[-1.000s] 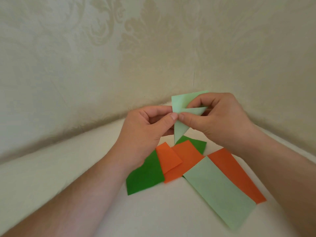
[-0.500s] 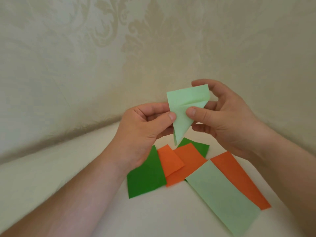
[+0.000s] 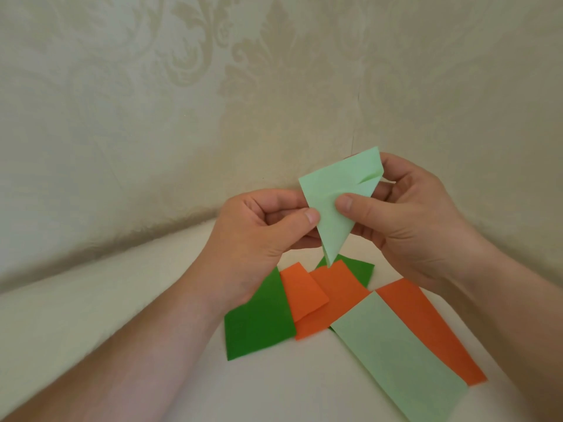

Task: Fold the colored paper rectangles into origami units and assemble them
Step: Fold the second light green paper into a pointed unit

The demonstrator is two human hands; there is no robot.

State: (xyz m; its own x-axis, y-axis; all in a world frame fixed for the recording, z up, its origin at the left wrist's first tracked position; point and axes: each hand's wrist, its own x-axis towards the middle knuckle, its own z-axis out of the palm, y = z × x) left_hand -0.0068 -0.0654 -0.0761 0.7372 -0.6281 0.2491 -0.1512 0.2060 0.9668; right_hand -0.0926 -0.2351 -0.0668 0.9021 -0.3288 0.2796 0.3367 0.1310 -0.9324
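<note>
Two hands are in view, the left hand point(image 3: 256, 239) and the right hand point(image 3: 408, 220). Light green papers number two: one folded piece point(image 3: 335, 208) and one flat rectangle point(image 3: 399, 357). Three orange pieces show: point(image 3: 301, 290), point(image 3: 338, 300), point(image 3: 426, 324). Two dark green: point(image 3: 259, 321), point(image 3: 359, 269).

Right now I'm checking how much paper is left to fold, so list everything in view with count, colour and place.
folded paper unit: one, light green, held up above the pile, point downward
light green rectangle: one, flat on the surface at right, overlapping the orange sheets
orange sheets: three visible, in the middle and right of the pile, overlapping
dark green sheets: two patches visible, one at left, one behind the pile; partly covered
surface: one, cream, under the pile
wall: cream, patterned, behind
hands: two; left hand and right hand both pinch the folded paper unit
</note>
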